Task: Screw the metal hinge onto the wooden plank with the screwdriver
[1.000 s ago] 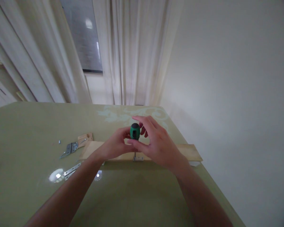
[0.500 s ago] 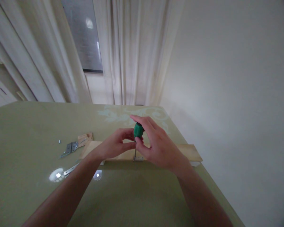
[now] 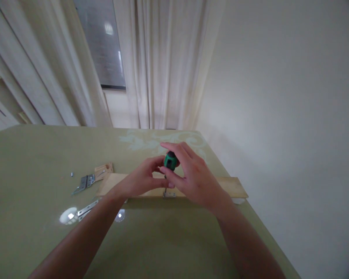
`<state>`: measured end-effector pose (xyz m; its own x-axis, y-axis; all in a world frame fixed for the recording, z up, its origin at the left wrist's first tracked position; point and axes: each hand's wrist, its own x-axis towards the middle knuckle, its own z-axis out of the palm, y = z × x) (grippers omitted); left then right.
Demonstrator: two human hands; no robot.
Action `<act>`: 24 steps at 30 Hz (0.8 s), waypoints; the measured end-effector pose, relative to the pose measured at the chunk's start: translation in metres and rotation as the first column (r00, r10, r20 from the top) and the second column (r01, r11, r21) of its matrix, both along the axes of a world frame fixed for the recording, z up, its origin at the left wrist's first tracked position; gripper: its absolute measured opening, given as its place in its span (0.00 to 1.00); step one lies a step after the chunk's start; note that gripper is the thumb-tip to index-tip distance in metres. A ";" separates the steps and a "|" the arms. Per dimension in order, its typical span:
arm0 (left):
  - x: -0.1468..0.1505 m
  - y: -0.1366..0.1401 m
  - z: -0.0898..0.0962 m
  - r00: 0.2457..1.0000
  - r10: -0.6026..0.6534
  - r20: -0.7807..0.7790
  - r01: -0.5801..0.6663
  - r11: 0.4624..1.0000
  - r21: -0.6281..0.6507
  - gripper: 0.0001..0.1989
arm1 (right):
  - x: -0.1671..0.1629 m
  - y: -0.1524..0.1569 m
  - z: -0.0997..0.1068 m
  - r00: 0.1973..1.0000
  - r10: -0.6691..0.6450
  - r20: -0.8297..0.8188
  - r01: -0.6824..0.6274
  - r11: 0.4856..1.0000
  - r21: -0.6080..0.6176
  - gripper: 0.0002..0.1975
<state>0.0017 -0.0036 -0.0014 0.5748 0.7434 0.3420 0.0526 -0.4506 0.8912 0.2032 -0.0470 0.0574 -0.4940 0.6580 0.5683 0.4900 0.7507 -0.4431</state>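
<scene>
A screwdriver with a stubby green and black handle [image 3: 170, 161] stands nearly upright over a wooden board [image 3: 231, 186]. My right hand [image 3: 192, 174] is closed round the handle from the right, thumb in front. From the left, my left hand [image 3: 145, 176] pinches the shaft just beneath the handle. The tip of the shaft meets a small metal hinge plate [image 3: 171, 195] at the board's near edge. Whether a screw sits under the tip is too small to tell.
Left of the board lie a grey metal hinge [image 3: 87, 181], a small wooden piece [image 3: 104, 170] and a tiny metal part [image 3: 72, 174]. Nearer me are metal strips [image 3: 87, 208] beside a bright reflection. A wall [image 3: 293, 135] borders the green table [image 3: 31, 162] on the right.
The screwdriver's handle has turned, and a dark patch now faces me. My right thumb has shifted up and left across it. My left hand stays at the shaft.
</scene>
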 end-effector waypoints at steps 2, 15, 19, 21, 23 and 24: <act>0.000 0.000 0.000 0.998 -0.056 0.000 0.056 0.998 -0.002 0.10 | 0.001 0.000 0.000 0.999 0.032 0.010 -0.032 0.999 0.006 0.29; 0.001 -0.001 -0.001 0.994 0.082 -0.066 -0.079 0.995 0.060 0.08 | 0.000 -0.001 0.000 1.000 0.002 0.016 -0.002 1.000 -0.002 0.32; 0.001 -0.001 -0.003 0.997 0.041 -0.065 -0.038 0.998 0.057 0.12 | 0.000 -0.001 -0.002 1.000 -0.006 0.002 0.006 1.000 0.000 0.30; 0.001 0.000 -0.003 0.998 -0.010 -0.060 0.012 0.999 0.041 0.09 | 0.001 -0.001 -0.002 0.999 0.040 0.013 -0.040 0.999 0.005 0.34; 0.002 0.000 -0.002 0.998 0.010 -0.067 -0.007 0.999 0.040 0.07 | 0.001 -0.001 -0.003 0.999 0.043 0.007 -0.043 0.999 0.003 0.36; 0.002 0.000 -0.002 0.997 0.037 -0.072 -0.034 0.998 0.046 0.07 | 0.000 -0.001 -0.002 1.000 0.022 -0.003 -0.022 1.000 0.005 0.35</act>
<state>0.0038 -0.0040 -0.0033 0.5730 0.7486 0.3336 0.1330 -0.4866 0.8634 0.2037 -0.0482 0.0549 -0.5069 0.6440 0.5730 0.4722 0.7636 -0.4405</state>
